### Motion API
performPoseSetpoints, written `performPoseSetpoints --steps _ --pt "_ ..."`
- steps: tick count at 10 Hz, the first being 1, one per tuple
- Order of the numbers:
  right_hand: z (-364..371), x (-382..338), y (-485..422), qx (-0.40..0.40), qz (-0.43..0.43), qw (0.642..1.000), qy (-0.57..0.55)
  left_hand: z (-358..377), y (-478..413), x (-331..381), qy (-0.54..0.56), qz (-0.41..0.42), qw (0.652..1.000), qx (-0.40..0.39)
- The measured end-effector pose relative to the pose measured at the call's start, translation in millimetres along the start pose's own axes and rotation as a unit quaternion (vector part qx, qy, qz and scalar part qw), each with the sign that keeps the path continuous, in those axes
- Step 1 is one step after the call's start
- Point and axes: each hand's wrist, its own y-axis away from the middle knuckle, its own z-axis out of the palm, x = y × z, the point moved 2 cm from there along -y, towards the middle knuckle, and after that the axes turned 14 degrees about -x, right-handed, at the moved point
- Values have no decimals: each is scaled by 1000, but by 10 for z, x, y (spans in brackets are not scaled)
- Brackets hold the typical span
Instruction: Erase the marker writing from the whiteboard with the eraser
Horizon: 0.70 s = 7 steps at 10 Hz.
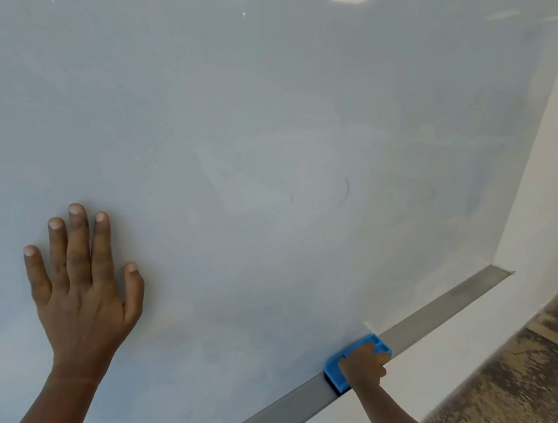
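The whiteboard (224, 96) fills most of the view, with smeared bluish haze across it. One faint curved marker stroke (345, 192) shows right of centre. My left hand (80, 287) lies flat on the board at the lower left, fingers spread, holding nothing. My right hand (364, 366) grips the blue eraser (336, 372), which sits on the grey metal ledge (453, 306) along the board's bottom edge. My fingers cover part of the eraser's top.
A white wall (552, 200) borders the board on the right and below the ledge. Wood-patterned floor (535, 373) shows at the lower right. Ceiling lights reflect near the board's top.
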Motion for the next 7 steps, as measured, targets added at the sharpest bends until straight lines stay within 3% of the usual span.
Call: performPoseSetpoints --steps 5,6,7 --pt "-60 -7 -74 24 -26 999 -8 12 41 -16 -51 1 999 16" --pt "-202 -169 -40 105 -111 988 -28 -11 27 -36 -56 -2 998 19" --pt "-417 -461 125 211 -224 946 -96 -50 16 6 -52 -9 998 26"
